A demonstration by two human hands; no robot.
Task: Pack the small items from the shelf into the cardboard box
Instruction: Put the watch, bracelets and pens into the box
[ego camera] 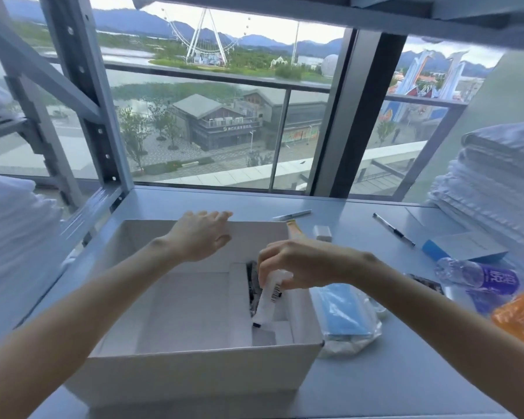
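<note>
**Tube heading into the box**

The cardboard box is sitting nearest, its top open. Over its far wall the left hand is hovering, its fingers spread and empty. Above the box's right side the right hand is pinching a white tube by its top end. The tube is hanging steeply, its long axis pointing down inside.
</note>
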